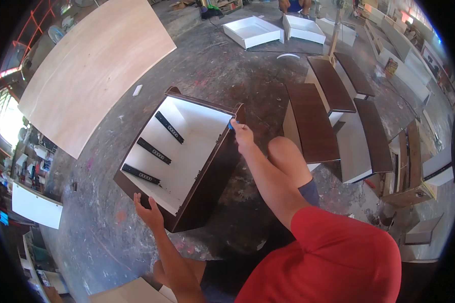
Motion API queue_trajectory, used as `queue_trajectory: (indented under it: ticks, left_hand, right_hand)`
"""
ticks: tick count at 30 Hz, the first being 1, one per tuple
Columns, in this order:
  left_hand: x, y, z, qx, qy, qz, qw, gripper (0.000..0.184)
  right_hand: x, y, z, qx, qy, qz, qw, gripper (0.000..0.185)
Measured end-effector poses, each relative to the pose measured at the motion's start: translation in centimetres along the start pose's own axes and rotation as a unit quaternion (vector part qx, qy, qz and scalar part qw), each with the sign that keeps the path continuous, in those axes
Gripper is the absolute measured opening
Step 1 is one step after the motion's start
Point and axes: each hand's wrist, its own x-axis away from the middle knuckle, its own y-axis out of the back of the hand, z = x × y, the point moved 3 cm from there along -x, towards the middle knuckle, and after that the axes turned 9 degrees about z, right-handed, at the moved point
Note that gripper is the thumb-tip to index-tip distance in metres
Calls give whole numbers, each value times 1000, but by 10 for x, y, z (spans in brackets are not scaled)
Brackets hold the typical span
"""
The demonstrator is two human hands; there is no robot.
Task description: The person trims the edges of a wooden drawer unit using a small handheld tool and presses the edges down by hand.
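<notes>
A dark brown cabinet [202, 197] with a white inside lies on the floor, its open side facing up. Three black drawer slides [154, 150] run along its left inner wall. At the upper right corner of the cabinet, my right hand [243, 135] is closed around a small blue item [232, 123], mostly hidden by the fingers. My left hand [150, 213] is at the lower edge of the cabinet, fingers apart, with nothing in it.
Dark-fronted drawers [313, 121] stand to the right. White drawers [253, 31] lie at the back, near a person's legs [294, 6]. A large plywood sheet [96, 70] is at the upper left. Wooden frames [409, 156] and a white panel [35, 204] flank the floor.
</notes>
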Motion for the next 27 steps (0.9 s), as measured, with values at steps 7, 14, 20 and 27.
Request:
queue_trajectory:
  ticks: [7,14,20,27]
  left_hand:
    - [-5,-4,2,-28,-10,19,999,72]
    - [-4,-3,2,-35,3,19,999,77]
    - [-2,-1,-2,-40,19,12,999,79]
    - [-3,-3,0,-51,-4,-15,999,75]
  right_hand:
    - [9,-8,-4,-63,-54,22,996,42]
    - [98,-22,-37,16,-141,126,982,47]
    - [185,-48,-91,43,-218,220,950,48]
    - [286,-86,-138,81,-198,244,946,47]
